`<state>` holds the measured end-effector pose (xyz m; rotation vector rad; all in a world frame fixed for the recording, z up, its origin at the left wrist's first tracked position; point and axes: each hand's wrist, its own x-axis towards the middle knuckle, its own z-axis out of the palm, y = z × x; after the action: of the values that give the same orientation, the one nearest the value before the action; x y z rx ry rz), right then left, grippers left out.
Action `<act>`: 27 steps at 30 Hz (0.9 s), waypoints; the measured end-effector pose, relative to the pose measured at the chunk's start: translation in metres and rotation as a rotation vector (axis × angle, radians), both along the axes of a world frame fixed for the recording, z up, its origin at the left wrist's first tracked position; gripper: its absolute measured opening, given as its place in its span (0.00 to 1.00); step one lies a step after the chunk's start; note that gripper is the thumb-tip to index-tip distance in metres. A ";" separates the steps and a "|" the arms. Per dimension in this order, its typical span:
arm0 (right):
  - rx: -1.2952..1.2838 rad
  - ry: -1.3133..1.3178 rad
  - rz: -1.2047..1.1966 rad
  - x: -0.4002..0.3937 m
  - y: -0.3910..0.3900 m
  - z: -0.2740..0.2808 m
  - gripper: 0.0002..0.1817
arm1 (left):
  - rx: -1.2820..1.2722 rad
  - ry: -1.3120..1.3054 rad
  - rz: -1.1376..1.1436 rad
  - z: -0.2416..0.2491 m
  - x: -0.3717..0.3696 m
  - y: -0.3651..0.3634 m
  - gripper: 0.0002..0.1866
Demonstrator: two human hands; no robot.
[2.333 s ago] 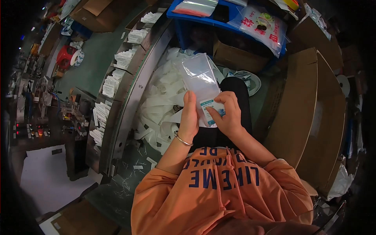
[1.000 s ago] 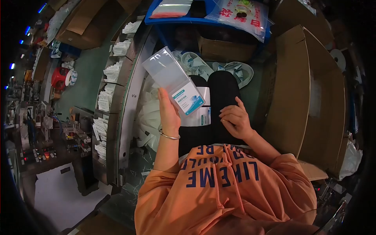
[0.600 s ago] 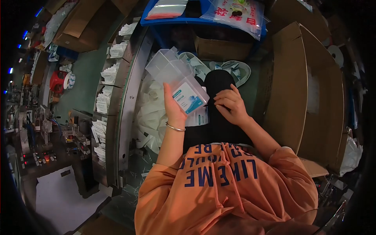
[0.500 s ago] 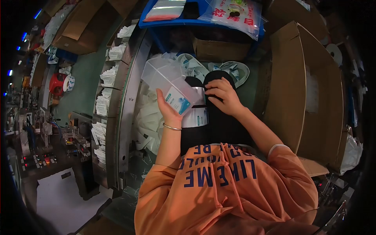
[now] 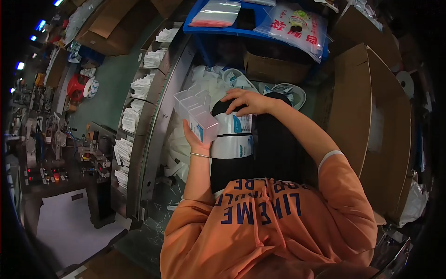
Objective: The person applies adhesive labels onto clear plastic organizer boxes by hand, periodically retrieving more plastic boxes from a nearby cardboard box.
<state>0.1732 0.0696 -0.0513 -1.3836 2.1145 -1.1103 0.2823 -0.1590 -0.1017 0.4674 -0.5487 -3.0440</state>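
My left hand is wrapped round a clear plastic box from below, tilted over my left thigh. A white and blue label shows on the box near my palm. Across that thigh lie two shiny white pieces with teal print, an upper label piece and a lower label piece, a thin dark line between them. Over the far edge of the upper piece hovers my right hand, its fingers bent and apart, thumb closest to the piece. Nothing shows between those fingers.
To the left runs a metal rack with stacks of white packets. White sheeting is heaped beside my leg. Ahead, a blue table carries plastic bags. A large open carton stands on my right.
The clear box has turned and tipped in my left hand, its label now seen edge-on. My right hand has moved left, from my knees to above the upper label piece.
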 end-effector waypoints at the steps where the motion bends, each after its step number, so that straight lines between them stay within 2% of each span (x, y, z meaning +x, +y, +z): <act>1: -0.010 -0.029 0.009 -0.001 -0.003 -0.001 0.16 | -0.001 -0.002 0.009 0.002 0.000 0.000 0.27; 3: -0.050 -0.021 0.015 0.000 -0.006 -0.001 0.14 | -0.075 -0.057 0.052 0.007 0.001 0.002 0.27; 8: -0.159 0.040 -0.028 0.012 0.007 -0.001 0.07 | -0.071 -0.035 0.038 0.006 0.003 0.005 0.28; 11: -0.317 0.079 -0.174 0.039 0.045 -0.001 0.06 | -0.057 0.006 0.017 0.000 0.006 0.002 0.29; 13: -0.381 -0.058 -0.340 0.061 0.081 -0.003 0.05 | -0.058 0.018 0.025 -0.005 0.005 -0.002 0.29; 15: -0.562 -0.291 -0.500 0.084 0.116 -0.017 0.04 | -0.039 0.103 -0.070 -0.011 0.006 -0.009 0.30; 16: -0.562 -0.290 -0.505 0.095 0.123 -0.019 0.04 | -0.038 0.102 -0.075 -0.005 0.005 -0.010 0.30; 18: -0.921 -0.464 -0.685 0.113 0.132 -0.024 0.03 | -0.221 -0.119 0.080 0.010 0.004 -0.012 0.32; 19: -0.949 -0.379 -0.656 0.116 0.127 -0.019 0.02 | -0.226 -0.123 0.070 0.017 0.005 -0.014 0.32; 21: -0.969 -0.454 -0.727 0.128 0.108 -0.007 0.05 | -0.149 0.201 -0.122 0.036 0.008 -0.021 0.35; 22: -0.984 -0.530 -0.779 0.132 0.092 0.003 0.09 | -0.164 0.196 -0.117 0.051 0.010 -0.014 0.35; 24: -1.069 -0.667 -0.735 0.138 0.048 0.043 0.13 | -0.080 0.255 -0.118 0.082 0.012 0.019 0.38; 25: -1.000 -0.669 -0.759 0.140 0.029 0.049 0.12 | -0.101 0.257 -0.103 0.090 0.014 0.027 0.38; 27: -1.027 -0.693 -0.708 0.146 -0.006 0.056 0.07 | 0.100 0.291 -0.251 0.100 0.018 0.040 0.41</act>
<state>0.3193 0.0634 0.0047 -0.2833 1.4935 -2.6983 0.3005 -0.1187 -0.0022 -0.0531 -0.4731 -3.3015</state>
